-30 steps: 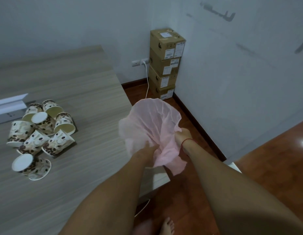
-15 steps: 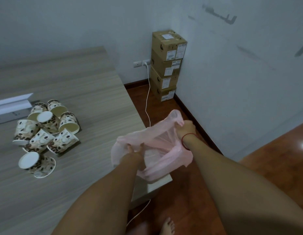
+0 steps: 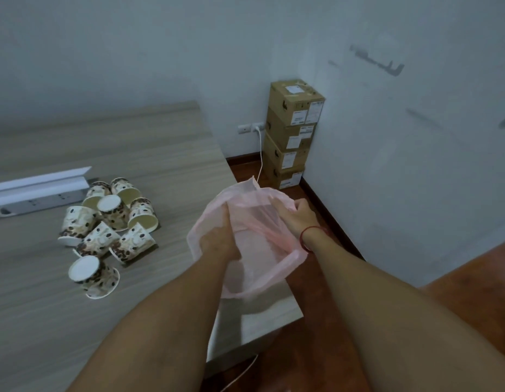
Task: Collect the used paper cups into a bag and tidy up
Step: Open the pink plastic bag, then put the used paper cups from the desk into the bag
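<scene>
The person is opening the pink plastic bag [image 3: 245,250] over the table's [image 3: 149,154] right corner, so the bagging itself has not begun. The left hand [image 3: 220,241] grips the bag's left rim through the film; the right hand [image 3: 292,215] pinches the opposite rim, spreading the mouth. The patterned paper cups [image 3: 109,222] lie tumbled in a heap well left of the bag, none inside. Next, one hand likely must free itself to fetch cups while the other keeps the mouth open.
</scene>
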